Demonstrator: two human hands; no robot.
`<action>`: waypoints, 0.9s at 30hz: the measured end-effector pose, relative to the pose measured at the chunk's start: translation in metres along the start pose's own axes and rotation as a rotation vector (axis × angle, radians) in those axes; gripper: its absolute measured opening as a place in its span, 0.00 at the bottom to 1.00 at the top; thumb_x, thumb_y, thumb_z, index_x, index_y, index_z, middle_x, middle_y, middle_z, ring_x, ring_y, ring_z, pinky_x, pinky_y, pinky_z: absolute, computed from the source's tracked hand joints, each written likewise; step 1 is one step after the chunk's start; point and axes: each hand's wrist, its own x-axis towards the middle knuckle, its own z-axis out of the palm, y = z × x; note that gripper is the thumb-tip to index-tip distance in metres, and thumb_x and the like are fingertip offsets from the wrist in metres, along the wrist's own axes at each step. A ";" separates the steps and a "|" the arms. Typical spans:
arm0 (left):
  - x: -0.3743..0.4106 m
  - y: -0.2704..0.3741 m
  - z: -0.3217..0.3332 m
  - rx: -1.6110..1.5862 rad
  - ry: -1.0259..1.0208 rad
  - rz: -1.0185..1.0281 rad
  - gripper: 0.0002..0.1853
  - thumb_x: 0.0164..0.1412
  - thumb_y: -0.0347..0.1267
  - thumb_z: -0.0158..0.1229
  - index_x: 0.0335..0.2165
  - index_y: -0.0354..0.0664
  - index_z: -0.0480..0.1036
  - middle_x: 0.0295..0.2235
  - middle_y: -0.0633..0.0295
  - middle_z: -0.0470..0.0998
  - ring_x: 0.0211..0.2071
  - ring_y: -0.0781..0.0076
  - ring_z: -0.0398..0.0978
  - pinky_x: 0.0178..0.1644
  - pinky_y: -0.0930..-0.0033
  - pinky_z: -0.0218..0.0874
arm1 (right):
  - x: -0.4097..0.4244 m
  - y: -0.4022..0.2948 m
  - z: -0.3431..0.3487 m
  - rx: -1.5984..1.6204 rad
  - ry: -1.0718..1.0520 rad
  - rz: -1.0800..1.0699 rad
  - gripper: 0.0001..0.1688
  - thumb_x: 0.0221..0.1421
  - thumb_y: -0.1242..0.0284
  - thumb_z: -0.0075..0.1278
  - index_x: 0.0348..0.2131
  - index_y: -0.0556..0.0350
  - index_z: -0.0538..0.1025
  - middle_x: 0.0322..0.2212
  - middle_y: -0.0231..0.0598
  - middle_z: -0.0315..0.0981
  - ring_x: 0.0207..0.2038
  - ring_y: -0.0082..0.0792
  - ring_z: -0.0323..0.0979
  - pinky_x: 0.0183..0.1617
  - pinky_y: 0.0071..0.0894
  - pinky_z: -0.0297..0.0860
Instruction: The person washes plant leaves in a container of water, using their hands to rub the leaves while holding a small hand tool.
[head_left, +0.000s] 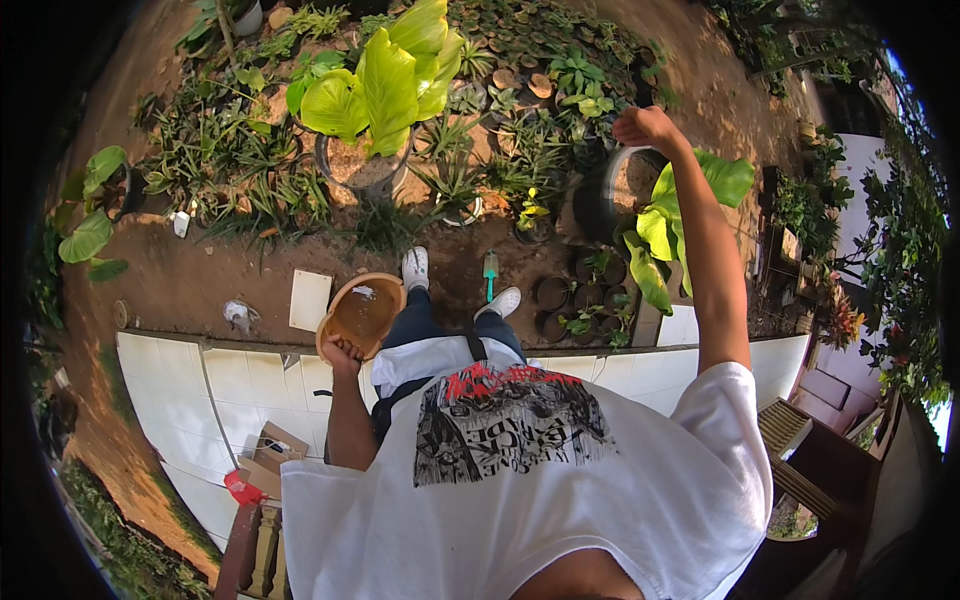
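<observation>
My left hand (343, 352) grips the near rim of a peach-coloured plastic basin (392, 295) holding brownish water. The basin hangs tilted beside my left leg. My right arm stretches far out to the right. At its end my right hand (646, 127) is over the rim of a large black plant pot (592, 206) filled with brown soil. Its fingers are bent and close together; whether anything lies in the palm is hidden. A plant with broad yellow-green leaves (655, 234) leans out of that pot, partly behind my forearm.
A green hand trowel (490, 276) stands in the soil between my white clogs (416, 268). Small black nursery pots (553, 293) cluster at the right. Ahead are dense potted plants and a big-leafed plant (387, 88). Behind my feet runs a white tiled ledge (255, 375) with a cardboard box (271, 454).
</observation>
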 end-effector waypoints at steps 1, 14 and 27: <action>0.003 0.001 0.000 0.010 -0.006 0.001 0.18 0.50 0.36 0.44 0.11 0.55 0.47 0.07 0.72 0.44 0.08 0.75 0.38 0.13 0.69 0.31 | 0.000 -0.001 0.001 -0.014 -0.014 0.003 0.24 0.56 0.61 0.42 0.37 0.66 0.77 0.34 0.47 0.78 0.35 0.40 0.77 0.43 0.33 0.73; 0.018 0.000 0.031 0.223 -0.006 -0.001 0.16 0.49 0.38 0.45 0.12 0.55 0.49 0.07 0.72 0.46 0.08 0.76 0.39 0.13 0.69 0.33 | -0.046 0.029 0.080 0.179 -0.155 -0.164 0.46 0.55 0.38 0.34 0.63 0.46 0.54 0.64 0.45 0.42 0.67 0.45 0.32 0.67 0.52 0.25; -0.021 0.009 0.096 0.531 -0.007 -0.023 0.15 0.49 0.36 0.47 0.13 0.55 0.51 0.09 0.74 0.48 0.08 0.79 0.43 0.13 0.71 0.35 | -0.049 0.190 0.342 0.291 -0.776 0.220 0.33 0.60 0.48 0.39 0.55 0.49 0.66 0.49 0.34 0.68 0.50 0.29 0.66 0.54 0.35 0.60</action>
